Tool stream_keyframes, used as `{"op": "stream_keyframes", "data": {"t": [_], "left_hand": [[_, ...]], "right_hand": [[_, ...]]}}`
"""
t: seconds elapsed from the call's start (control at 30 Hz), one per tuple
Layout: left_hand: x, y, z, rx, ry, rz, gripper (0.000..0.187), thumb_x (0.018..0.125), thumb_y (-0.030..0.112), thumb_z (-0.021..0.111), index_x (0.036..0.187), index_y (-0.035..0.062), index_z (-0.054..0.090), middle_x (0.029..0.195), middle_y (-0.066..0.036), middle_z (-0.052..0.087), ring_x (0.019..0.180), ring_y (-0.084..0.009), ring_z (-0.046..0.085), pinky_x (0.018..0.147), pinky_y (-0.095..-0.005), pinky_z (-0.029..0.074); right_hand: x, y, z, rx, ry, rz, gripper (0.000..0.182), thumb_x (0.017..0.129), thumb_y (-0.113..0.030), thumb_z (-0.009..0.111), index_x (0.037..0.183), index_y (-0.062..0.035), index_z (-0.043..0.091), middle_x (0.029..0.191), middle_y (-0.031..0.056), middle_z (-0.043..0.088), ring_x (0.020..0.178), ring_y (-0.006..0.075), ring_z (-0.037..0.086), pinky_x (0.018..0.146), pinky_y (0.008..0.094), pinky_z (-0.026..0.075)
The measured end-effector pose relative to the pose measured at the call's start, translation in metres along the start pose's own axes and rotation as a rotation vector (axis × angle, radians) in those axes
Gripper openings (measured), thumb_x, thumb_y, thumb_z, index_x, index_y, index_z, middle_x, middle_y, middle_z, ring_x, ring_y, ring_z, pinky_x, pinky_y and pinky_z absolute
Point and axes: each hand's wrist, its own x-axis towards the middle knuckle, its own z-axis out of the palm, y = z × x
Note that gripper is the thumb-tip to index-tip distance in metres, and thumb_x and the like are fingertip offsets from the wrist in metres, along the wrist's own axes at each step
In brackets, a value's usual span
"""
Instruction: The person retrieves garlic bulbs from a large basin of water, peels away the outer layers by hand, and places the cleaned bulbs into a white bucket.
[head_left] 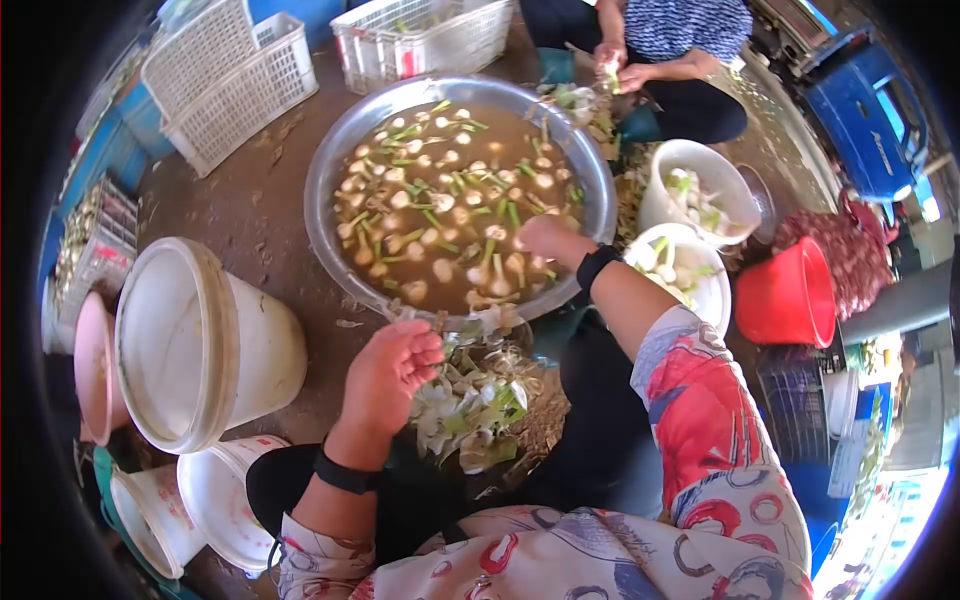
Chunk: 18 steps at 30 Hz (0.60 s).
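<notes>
A wide metal basin (320,215) of brownish water stands in front of me, with many pale garlic bulbs (443,202) with short green stems floating in it. My right hand (553,240) reaches over its near right side, down among the bulbs; its fingertips are blurred and hard to make out. Near the basin's front rim, my left hand (393,365) hovers with loosely curled fingers and nothing visible in them. Beside and below it lies a heap of peeled skins and leaves (470,400), between my legs.
To the right stand a white bucket (735,225) and a white tub (712,300) with pale stalks, plus a red bucket (790,297). A large lidded bucket (255,340) is at left. Plastic crates (240,100) stand behind. Across the basin, another person's hands (622,72) hold a stalk.
</notes>
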Motion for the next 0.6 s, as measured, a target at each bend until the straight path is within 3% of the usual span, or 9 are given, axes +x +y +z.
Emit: {"op": "stream_keyframes", "data": {"t": [0.07,0.1,0.17,0.2,0.27,0.43,0.5,0.57,0.6], "left_hand": [[0.005,-0.004,0.001,-0.007,0.0,0.018,0.024,0.083,0.021,0.044,0.099,0.0054,0.051,0.086,-0.006,0.058,0.079,-0.0176,0.055,0.07,-0.0287,0.042],[0.006,-0.003,0.002,0.036,0.013,0.01,0.022,0.083,0.02,0.044,0.098,0.0052,0.051,0.085,-0.006,0.058,0.077,-0.0166,0.055,0.069,-0.0277,0.042],[0.012,-0.003,-0.001,0.078,0.043,0.0,0.021,0.083,0.018,0.044,0.097,0.0051,0.051,0.083,-0.006,0.058,0.075,-0.0157,0.055,0.067,-0.0267,0.042],[0.016,-0.004,-0.003,0.11,0.058,-0.007,0.02,0.083,0.017,0.044,0.097,0.0052,0.051,0.083,-0.005,0.058,0.075,-0.0151,0.055,0.067,-0.0259,0.042],[0.024,-0.008,-0.008,0.144,0.075,-0.039,0.019,0.084,0.017,0.043,0.097,0.0054,0.051,0.084,-0.005,0.059,0.076,-0.0133,0.056,0.067,-0.0237,0.043],[0.038,-0.001,-0.005,0.145,0.158,-0.132,0.019,0.085,0.019,0.044,0.096,0.0059,0.052,0.086,-0.004,0.059,0.078,-0.0122,0.056,0.068,-0.0232,0.043],[0.043,-0.001,-0.006,0.135,0.12,-0.109,0.02,0.085,0.019,0.044,0.097,0.006,0.052,0.086,-0.004,0.059,0.079,-0.0119,0.056,0.067,-0.0226,0.042],[0.047,0.001,-0.006,0.146,0.113,-0.07,0.021,0.085,0.019,0.045,0.1,0.0053,0.05,0.091,-0.004,0.057,0.083,-0.0116,0.054,0.07,-0.0228,0.042],[0.048,0.001,-0.006,0.175,0.095,-0.042,0.023,0.085,0.018,0.046,0.103,0.0046,0.049,0.096,-0.005,0.056,0.087,-0.0112,0.053,0.073,-0.0229,0.041]], "right_hand": [[0.012,0.018,0.027,0.223,0.12,0.354,0.012,0.07,-0.007,0.052,0.066,-0.0025,0.062,0.075,0.0134,0.061,0.069,0.029,0.06,0.058,0.0382,0.049],[0.024,0.025,0.039,0.041,-0.075,0.412,0.016,0.072,-0.007,0.048,0.072,-0.0027,0.064,0.08,0.0141,0.062,0.076,0.0287,0.06,0.061,0.0366,0.049],[0.07,0.046,0.112,0.412,0.029,0.711,0.021,0.075,-0.016,0.047,0.078,-0.0035,0.064,0.088,0.0171,0.06,0.084,0.0301,0.058,0.069,0.0376,0.048],[0.067,0.033,0.093,0.416,0.026,0.7,0.021,0.075,-0.016,0.047,0.078,-0.0035,0.064,0.088,0.0171,0.06,0.084,0.0301,0.058,0.069,0.0376,0.048],[0.056,0.009,0.058,0.591,0.357,0.866,0.032,0.078,-0.028,0.044,0.085,-0.004,0.064,0.093,0.0191,0.059,0.09,0.0319,0.055,0.076,0.0393,0.045],[0.098,0.006,0.1,0.669,0.202,0.825,0.04,0.077,-0.035,0.043,0.085,-0.0004,0.062,0.093,0.0218,0.057,0.091,0.0352,0.053,0.079,0.0401,0.042],[0.101,0.001,0.083,0.594,-0.045,0.45,0.04,0.076,-0.034,0.046,0.084,0.0017,0.061,0.091,0.0231,0.057,0.086,0.0376,0.053,0.079,0.0411,0.041],[0.105,-0.003,0.063,0.597,0.06,0.501,0.035,0.079,-0.032,0.048,0.082,0.0004,0.061,0.085,0.0182,0.06,0.078,0.0334,0.058,0.068,0.0399,0.046],[0.107,-0.003,0.05,0.97,0.082,0.435,0.031,0.081,-0.03,0.048,0.085,-0.0021,0.06,0.083,0.0143,0.061,0.074,0.0289,0.06,0.06,0.0378,0.048]]}}
